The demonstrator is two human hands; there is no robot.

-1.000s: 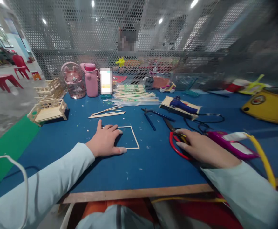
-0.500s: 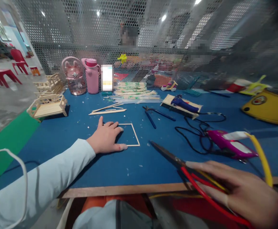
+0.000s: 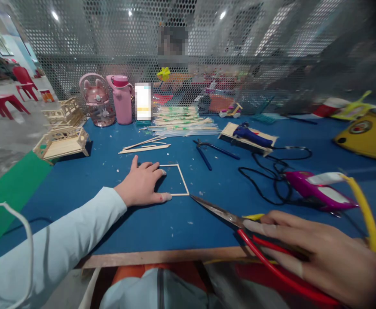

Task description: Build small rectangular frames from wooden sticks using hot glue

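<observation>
The thin stick frame lies flat on the blue table, with the left hand palm down over its left part, fingers spread apart; the right hand has its fingers wrapped around the red handles of the scissors, whose blades look closed together; their tip points at the frame's near right corner, just beside it, though from where I stand I cannot tell whether they touch; for a clean job I'd want the left hand pressing lightly and evenly, since sticks so slim look likely to skid or snap at the joints, and the blades low, with the tip nudging no corner out of square; the table is dotted with pale scraps; beyond the frame lie loose sticks, a pair of pliers and stacked bundles of sticks; a pink bottle stands near a little wooden bed on the left; a metal mesh screen rises behind, and red chairs stand on the grey floor further off.
</observation>
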